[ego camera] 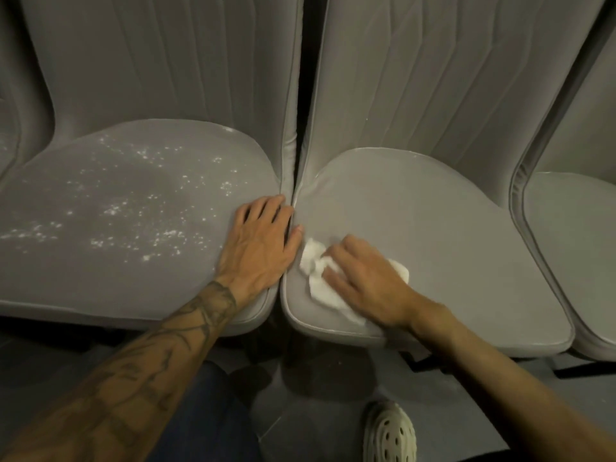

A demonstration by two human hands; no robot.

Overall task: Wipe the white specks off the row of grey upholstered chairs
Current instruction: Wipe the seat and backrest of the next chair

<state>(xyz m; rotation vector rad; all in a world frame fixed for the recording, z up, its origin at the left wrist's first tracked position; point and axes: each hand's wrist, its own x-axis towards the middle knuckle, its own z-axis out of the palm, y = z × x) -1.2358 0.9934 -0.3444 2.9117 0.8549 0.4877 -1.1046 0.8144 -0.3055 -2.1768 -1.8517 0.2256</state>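
Grey upholstered chairs stand side by side. The left seat point(110, 268) is strewn with white specks point(113, 211), mostly across its middle and left. The middle seat point(433, 245) shows a plain grey surface with no specks I can make out. My left hand point(260, 241) rests flat on the right edge of the speckled seat, fingers spread toward the gap between the chairs. My right hand point(363, 285) presses a crumpled white tissue point(320, 281) onto the front left part of the middle seat, with fingers laid over it.
A third grey seat point(573, 261) shows at the far right. Tall ribbed backrests point(416, 78) rise behind the seats. Below lie a dark floor point(316, 411), my blue-trousered leg point(200, 428) and a pale perforated clog point(390, 435).
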